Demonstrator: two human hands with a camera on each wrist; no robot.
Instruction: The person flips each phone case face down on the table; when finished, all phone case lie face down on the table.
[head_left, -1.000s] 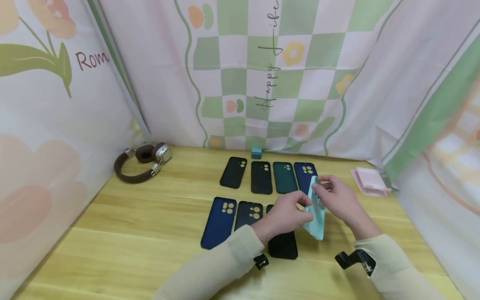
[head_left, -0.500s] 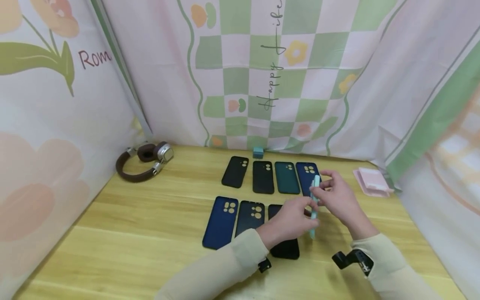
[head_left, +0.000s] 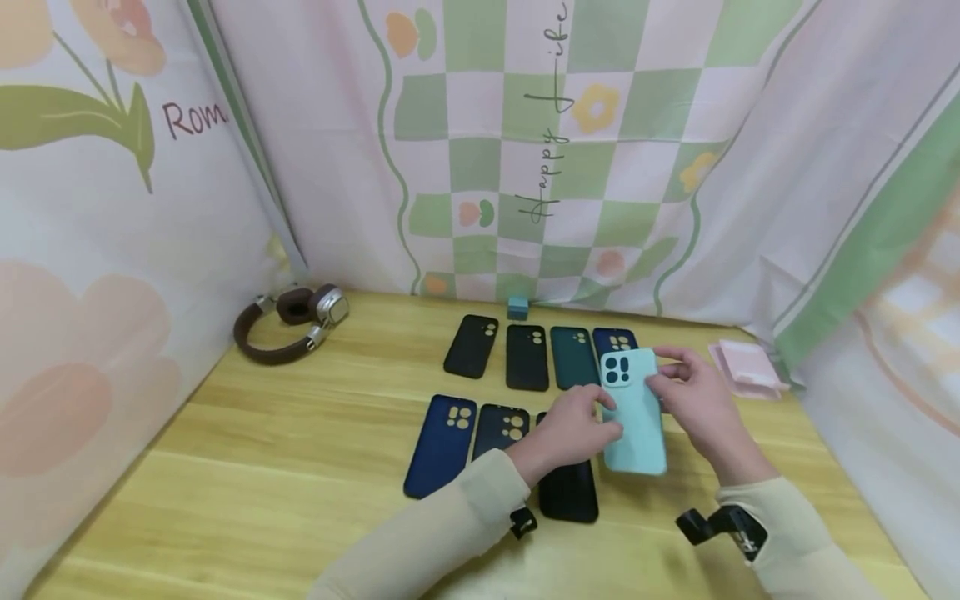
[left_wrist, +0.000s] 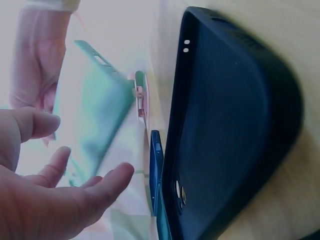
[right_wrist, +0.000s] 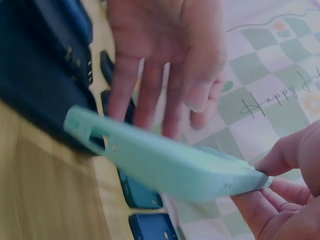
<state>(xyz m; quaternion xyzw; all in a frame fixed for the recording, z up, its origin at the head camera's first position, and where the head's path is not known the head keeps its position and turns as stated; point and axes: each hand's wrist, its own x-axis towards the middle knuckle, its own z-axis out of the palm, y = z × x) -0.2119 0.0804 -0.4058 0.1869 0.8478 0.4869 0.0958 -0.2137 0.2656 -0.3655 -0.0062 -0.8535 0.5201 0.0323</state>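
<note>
My right hand pinches a light mint phone case near its upper right edge, holding it upright above the table. The case's back, with its camera cutouts at the upper left, faces the head camera. My left hand is at the case's left edge. In the left wrist view its fingers are spread and relaxed, with the case beyond them. Below the left hand lies a black phone case, partly covered by it. A blue phone case behind the mint one is partly hidden.
More cases lie in two rows: black, another black and dark green behind, blue and dark grey in front. Brown headphones sit left, a small teal box by the curtain, a pink item right.
The mint phone case has turned from showing its inner side, through edge-on, to its back facing the head camera. The left hand's fingers have come off its edge; the right hand still holds it.
</note>
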